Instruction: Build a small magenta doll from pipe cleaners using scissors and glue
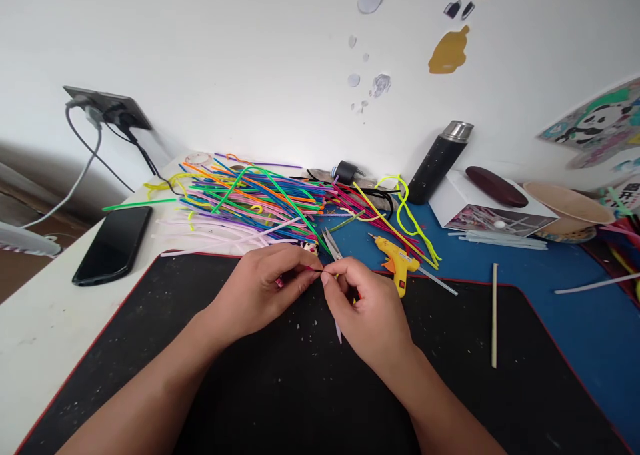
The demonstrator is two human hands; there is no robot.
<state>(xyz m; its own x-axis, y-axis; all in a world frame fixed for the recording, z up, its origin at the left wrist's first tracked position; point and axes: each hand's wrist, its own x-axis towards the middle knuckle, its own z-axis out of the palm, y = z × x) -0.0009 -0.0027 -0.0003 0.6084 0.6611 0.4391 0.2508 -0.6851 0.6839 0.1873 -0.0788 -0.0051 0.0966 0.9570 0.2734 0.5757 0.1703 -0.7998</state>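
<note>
Over the black mat (300, 395), my two hands meet fingertip to fingertip. A short, thin black piece (321, 271), perhaps a bit of pipe cleaner, runs between them. My left hand (265, 282) is closed, pinching one end of it between thumb and forefinger; a little pink shows beneath its fingers. With thumb and forefinger together, my right hand (370, 312) grips the other end. Scissors (331, 243) lie just behind the hands, their handles partly hidden by my right hand. A pale lilac strip (339, 333) pokes out below that hand.
Many coloured pipe cleaners (255, 192) lie heaped behind the mat. A yellow glue gun (397, 258) rests right of my hands, near a thin stick (495, 315). A phone (114, 245) lies left. At the back right stand a black flask (437, 165) and a white box (445, 200).
</note>
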